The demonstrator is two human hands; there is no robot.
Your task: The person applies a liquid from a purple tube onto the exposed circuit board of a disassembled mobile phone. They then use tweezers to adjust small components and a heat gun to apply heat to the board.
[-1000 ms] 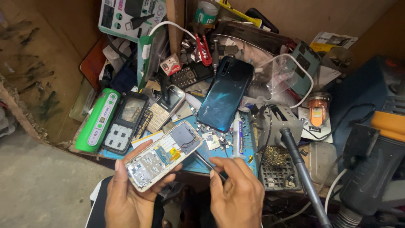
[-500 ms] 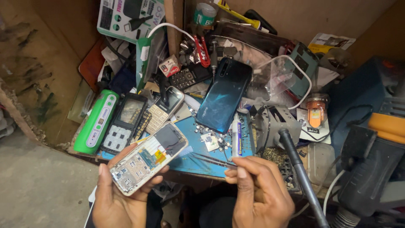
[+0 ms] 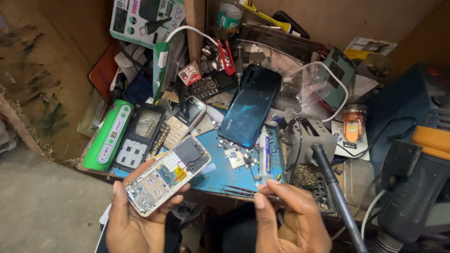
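Observation:
My left hand [image 3: 133, 220] holds an opened keypad phone [image 3: 166, 174] from underneath, its circuit board and small black screen facing up, tilted over the front edge of the blue work mat [image 3: 225, 171]. To its right, my right hand [image 3: 290, 220] pinches the rear end of thin metal tweezers [image 3: 239, 189], which lie nearly flat along the mat's front edge with their tips pointing left toward the phone. The tips stop short of the phone.
A dark blue smartphone [image 3: 251, 105] lies face down on the mat beside a flux syringe [image 3: 263, 150]. A green power bank [image 3: 110, 136], a black phone frame [image 3: 140, 136] and a gold keypad phone [image 3: 183, 122] lie to the left. A soldering iron [image 3: 335, 187] and its stand [image 3: 304, 140] are at the right.
My left hand has drawn the opened phone down and left, off the mat. My right hand has shifted right, and the tweezers now lie low along the mat's front edge.

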